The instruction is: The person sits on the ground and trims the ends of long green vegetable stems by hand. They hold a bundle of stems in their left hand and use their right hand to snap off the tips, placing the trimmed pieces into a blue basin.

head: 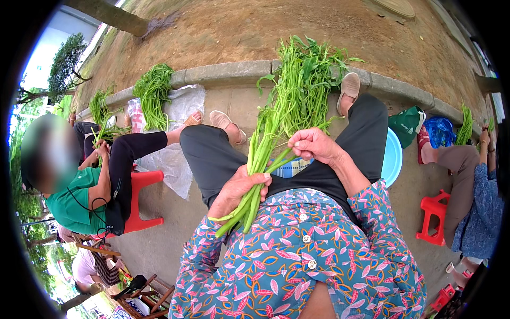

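Observation:
A bunch of long green vegetable stems is held in my left hand, its thick ends hanging over my lap. My right hand pinches one stem that slants out from the bunch, thumb and forefinger together. Beyond my hands a large pile of leafy water spinach lies on the pavement between my feet and leans over the stone kerb. The leafy tops of the held stems overlap the pile. A blue and yellow patterned thing shows partly between my thighs.
A light blue basin stands by my right leg, near a green bag. At left, a person in green sits on a red plastic stool, holding stems. More greens lie by a white plastic sheet. Another person sits at right.

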`<control>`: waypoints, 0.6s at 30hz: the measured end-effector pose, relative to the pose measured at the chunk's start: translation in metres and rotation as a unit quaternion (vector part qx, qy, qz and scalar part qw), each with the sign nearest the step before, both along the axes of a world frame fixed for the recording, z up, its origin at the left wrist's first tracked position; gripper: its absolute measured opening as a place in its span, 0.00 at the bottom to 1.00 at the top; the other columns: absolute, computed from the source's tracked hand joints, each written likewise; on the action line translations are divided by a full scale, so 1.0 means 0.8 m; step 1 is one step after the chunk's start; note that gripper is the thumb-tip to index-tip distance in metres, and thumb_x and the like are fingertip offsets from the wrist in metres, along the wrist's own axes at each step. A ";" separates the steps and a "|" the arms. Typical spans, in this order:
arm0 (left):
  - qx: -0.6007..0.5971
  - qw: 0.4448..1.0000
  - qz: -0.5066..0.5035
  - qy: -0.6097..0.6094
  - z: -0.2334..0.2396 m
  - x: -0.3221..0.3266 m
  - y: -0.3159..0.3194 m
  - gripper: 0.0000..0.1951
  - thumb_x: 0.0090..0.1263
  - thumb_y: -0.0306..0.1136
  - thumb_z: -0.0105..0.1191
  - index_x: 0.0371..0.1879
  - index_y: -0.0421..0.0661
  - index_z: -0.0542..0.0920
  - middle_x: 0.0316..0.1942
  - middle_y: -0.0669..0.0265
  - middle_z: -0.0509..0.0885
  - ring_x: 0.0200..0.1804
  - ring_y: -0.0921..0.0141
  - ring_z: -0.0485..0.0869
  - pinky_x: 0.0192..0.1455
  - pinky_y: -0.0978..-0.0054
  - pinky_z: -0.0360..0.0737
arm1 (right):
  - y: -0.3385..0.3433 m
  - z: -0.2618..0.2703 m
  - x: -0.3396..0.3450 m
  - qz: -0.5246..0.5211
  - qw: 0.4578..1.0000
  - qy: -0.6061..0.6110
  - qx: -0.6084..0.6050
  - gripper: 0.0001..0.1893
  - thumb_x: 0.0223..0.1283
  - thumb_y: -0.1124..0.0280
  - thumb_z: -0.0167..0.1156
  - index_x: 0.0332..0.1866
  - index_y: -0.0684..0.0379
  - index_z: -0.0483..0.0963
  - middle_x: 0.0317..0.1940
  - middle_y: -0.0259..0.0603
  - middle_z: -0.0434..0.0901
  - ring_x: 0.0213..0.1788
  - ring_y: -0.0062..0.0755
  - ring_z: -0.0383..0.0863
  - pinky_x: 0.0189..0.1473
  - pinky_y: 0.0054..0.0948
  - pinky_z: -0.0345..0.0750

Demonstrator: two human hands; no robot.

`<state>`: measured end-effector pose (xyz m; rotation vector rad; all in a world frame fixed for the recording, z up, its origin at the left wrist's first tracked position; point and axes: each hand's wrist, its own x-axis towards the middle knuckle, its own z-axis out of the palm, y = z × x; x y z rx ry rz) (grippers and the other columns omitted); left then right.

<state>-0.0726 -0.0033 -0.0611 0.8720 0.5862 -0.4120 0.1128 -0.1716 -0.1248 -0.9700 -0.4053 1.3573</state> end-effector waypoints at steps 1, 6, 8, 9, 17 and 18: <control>0.003 1.000 -0.001 -0.004 0.002 0.001 0.001 0.24 0.60 0.31 0.54 0.54 0.40 0.65 0.25 0.67 0.74 0.21 0.76 0.74 0.21 0.79 0.75 | 0.001 0.002 -0.002 0.003 0.999 -0.043 -0.004 0.08 0.58 0.74 0.54 0.40 0.66 0.73 0.24 0.34 0.75 0.17 0.13 0.62 0.19 0.12 0.60; 0.036 0.999 -0.021 0.021 0.011 0.004 0.001 0.24 0.59 0.29 0.54 0.55 0.40 0.64 0.25 0.67 0.73 0.20 0.76 0.73 0.20 0.80 0.74 | 0.008 -0.001 -0.013 -0.009 0.948 -0.317 -0.028 0.08 0.52 0.79 0.51 0.36 0.67 0.75 0.21 0.34 0.76 0.18 0.19 0.71 0.22 0.20 0.68; 0.041 0.998 -0.031 0.023 0.011 0.003 0.002 0.24 0.60 0.29 0.52 0.56 0.39 0.64 0.25 0.68 0.74 0.21 0.77 0.74 0.20 0.80 0.74 | 0.009 -0.008 -0.014 -0.062 0.888 -0.455 -0.030 0.08 0.49 0.81 0.49 0.33 0.66 0.75 0.19 0.38 0.77 0.19 0.26 0.74 0.24 0.24 0.70; 0.036 0.998 -0.034 0.027 0.010 0.001 0.003 0.24 0.60 0.28 0.52 0.56 0.40 0.64 0.25 0.68 0.74 0.21 0.77 0.73 0.20 0.80 0.74 | 0.010 -0.009 -0.014 -0.096 0.838 -0.536 -0.041 0.08 0.47 0.81 0.49 0.31 0.66 0.75 0.19 0.41 0.76 0.19 0.30 0.75 0.24 0.26 0.71; -0.072 0.996 -0.034 0.027 0.003 -0.004 -0.005 0.25 0.59 0.27 0.54 0.56 0.43 0.63 0.25 0.67 0.70 0.20 0.76 0.71 0.19 0.79 0.70 | 0.015 -0.028 0.031 -0.344 0.709 -0.599 -0.143 0.06 0.44 0.83 0.48 0.24 0.65 0.73 0.16 0.48 0.75 0.18 0.40 0.76 0.23 0.30 0.72; -0.083 0.996 -0.021 0.023 0.004 -0.006 -0.006 0.25 0.59 0.27 0.54 0.56 0.43 0.62 0.24 0.67 0.70 0.20 0.76 0.71 0.19 0.80 0.71 | 0.009 -0.032 0.042 -0.373 0.778 -0.479 -0.161 0.06 0.46 0.83 0.48 0.25 0.65 0.73 0.16 0.43 0.75 0.16 0.33 0.73 0.20 0.27 0.70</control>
